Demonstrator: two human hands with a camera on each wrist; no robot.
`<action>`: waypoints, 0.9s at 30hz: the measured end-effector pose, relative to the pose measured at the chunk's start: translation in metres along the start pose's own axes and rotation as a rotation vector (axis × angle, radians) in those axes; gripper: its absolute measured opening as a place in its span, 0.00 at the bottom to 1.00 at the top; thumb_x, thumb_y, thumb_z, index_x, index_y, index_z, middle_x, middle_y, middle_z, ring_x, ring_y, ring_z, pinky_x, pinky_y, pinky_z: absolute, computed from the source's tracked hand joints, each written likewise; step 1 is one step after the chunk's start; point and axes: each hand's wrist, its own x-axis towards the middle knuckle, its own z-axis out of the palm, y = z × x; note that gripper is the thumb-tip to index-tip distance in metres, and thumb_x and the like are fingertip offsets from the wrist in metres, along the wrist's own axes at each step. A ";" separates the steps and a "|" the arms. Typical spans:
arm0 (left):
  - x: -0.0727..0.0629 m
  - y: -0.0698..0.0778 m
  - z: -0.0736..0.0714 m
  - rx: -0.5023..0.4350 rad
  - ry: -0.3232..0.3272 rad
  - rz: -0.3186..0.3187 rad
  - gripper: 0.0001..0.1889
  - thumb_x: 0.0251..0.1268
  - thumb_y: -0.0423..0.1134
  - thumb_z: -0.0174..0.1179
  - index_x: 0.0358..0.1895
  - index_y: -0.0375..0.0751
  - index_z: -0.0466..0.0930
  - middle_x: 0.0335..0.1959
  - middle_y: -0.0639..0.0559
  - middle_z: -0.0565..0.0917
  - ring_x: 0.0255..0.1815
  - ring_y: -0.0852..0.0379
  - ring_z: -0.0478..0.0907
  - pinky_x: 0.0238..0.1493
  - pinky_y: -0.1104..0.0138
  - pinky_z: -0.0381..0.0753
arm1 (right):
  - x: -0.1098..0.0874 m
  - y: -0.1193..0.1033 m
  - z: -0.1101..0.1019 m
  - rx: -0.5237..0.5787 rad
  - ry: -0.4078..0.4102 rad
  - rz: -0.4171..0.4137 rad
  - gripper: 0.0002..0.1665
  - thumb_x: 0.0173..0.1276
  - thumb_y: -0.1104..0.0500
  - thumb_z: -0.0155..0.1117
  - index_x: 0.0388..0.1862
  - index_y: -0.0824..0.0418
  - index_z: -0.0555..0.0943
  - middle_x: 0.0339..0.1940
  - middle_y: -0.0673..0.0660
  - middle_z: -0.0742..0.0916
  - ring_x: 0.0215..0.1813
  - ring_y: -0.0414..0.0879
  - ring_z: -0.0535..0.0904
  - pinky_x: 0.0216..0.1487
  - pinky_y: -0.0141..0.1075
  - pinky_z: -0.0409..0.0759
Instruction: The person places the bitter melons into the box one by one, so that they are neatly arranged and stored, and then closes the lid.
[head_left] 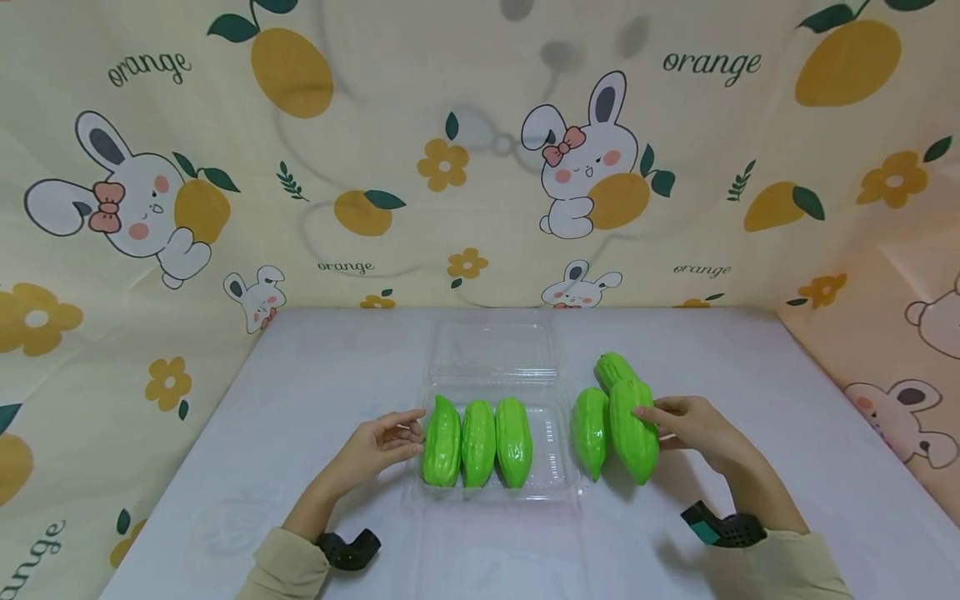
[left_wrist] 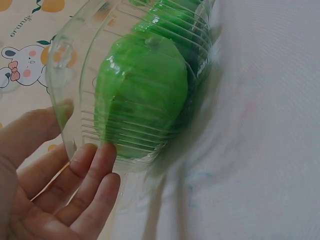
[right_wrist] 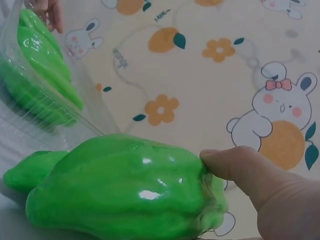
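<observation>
A clear plastic clamshell box (head_left: 555, 433) lies with its lid (head_left: 491, 346) folded back. Inside, a left gourd (head_left: 442, 442), a middle gourd (head_left: 478, 442) and a right gourd (head_left: 513, 442) stand side by side, all green and ribbed. My left hand (head_left: 386, 442) holds the box's left rim, fingertips against the ribbed wall (left_wrist: 135, 127) in the left wrist view. Right of the box, my right hand (head_left: 693, 429) grips a green gourd (head_left: 633, 429), its thumb (right_wrist: 225, 162) on one end.
A smaller green gourd (head_left: 591, 433) lies between the box and the gripped one. Another gourd (head_left: 613, 367) is partly hidden behind it. The white table (head_left: 300, 400) meets a printed cloth backdrop (head_left: 480, 108) at the back and sides.
</observation>
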 end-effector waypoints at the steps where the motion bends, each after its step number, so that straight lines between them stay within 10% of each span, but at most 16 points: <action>1: 0.000 0.000 0.000 0.000 0.001 0.000 0.31 0.64 0.39 0.63 0.67 0.28 0.66 0.53 0.32 0.78 0.50 0.65 0.77 0.52 0.82 0.78 | 0.000 -0.001 0.000 0.007 -0.005 -0.006 0.40 0.74 0.46 0.53 0.64 0.83 0.64 0.58 0.75 0.78 0.51 0.51 0.82 0.51 0.44 0.86; 27: -0.001 0.001 0.000 -0.008 -0.001 -0.013 0.31 0.64 0.39 0.63 0.67 0.29 0.66 0.53 0.31 0.78 0.52 0.56 0.79 0.51 0.82 0.78 | 0.002 -0.028 0.019 0.091 -0.038 -0.091 0.36 0.74 0.51 0.54 0.63 0.83 0.66 0.54 0.71 0.80 0.47 0.45 0.81 0.50 0.41 0.86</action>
